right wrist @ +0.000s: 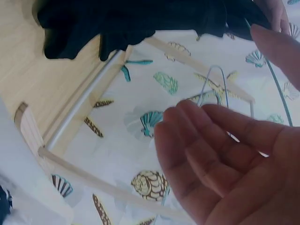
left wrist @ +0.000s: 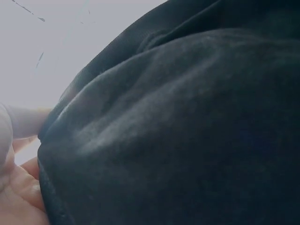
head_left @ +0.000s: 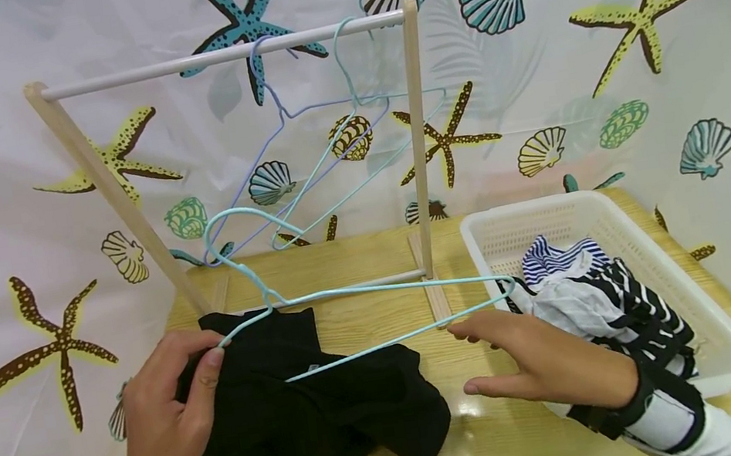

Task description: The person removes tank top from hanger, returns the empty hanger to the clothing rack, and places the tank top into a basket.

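A light-blue clothes hanger point(head_left: 374, 287) is held up by my left hand point(head_left: 173, 403), whose thumb and fingers pinch its left arm. Its hook points up and its right end reaches past the middle. Below and behind it hangs a black garment point(head_left: 335, 411); the left part of the hanger's lower bar disappears into it. In the left wrist view the black cloth point(left wrist: 164, 131) fills most of the picture, its edge right at the fingers. My right hand point(head_left: 538, 359) hovers just under the hanger's right end, fingers loosely extended and holding nothing, its palm point(right wrist: 243, 183) showing in the right wrist view.
Behind stands a wooden rack with a white rail point(head_left: 174, 67), where a purple-blue hanger point(head_left: 266, 146) and a pale teal hanger point(head_left: 343, 67) hang. At the right on the wooden table point(head_left: 349, 257), a white basket point(head_left: 724, 333) holds striped and white clothes point(head_left: 586, 298).
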Tool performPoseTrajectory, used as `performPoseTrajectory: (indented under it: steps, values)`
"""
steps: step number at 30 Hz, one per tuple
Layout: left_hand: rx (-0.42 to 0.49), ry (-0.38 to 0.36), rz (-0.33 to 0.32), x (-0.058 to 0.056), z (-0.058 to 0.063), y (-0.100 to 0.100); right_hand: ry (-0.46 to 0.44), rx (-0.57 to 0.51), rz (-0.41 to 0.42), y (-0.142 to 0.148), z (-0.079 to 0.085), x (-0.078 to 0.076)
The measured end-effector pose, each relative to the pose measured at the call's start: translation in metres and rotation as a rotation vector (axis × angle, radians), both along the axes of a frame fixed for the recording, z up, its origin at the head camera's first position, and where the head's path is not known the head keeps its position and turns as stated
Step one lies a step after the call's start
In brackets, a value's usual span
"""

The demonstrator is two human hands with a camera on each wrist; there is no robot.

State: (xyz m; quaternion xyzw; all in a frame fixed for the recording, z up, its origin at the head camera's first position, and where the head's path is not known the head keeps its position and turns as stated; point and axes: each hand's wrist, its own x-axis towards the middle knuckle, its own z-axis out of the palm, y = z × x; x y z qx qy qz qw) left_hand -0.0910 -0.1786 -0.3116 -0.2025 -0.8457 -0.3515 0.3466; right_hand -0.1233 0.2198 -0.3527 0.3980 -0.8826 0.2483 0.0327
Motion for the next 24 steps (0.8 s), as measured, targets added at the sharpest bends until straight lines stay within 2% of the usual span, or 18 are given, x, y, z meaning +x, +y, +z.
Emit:
performPoseTrajectory:
  steps: [4,8,13,19,24]
  values:
    - [0.007,0.011,-0.009,-0.002,0.0,-0.001,0.0,-0.016,-0.073,0.008,0.006,-0.005]
    - [0.007,0.012,-0.013,-0.002,-0.001,-0.001,-0.052,-0.046,-0.158,0.017,0.012,-0.007]
    - [0.0,0.006,-0.017,-0.002,-0.001,-0.001,-0.025,-0.128,-0.234,0.025,0.022,-0.01]
    - [-0.011,-0.016,-0.02,0.0,-0.001,0.001,0.066,-0.209,-0.219,0.027,0.033,-0.011]
    - [-0.011,-0.015,-0.035,-0.001,-0.003,0.003,0.085,-0.25,-0.188,0.025,0.041,-0.011]
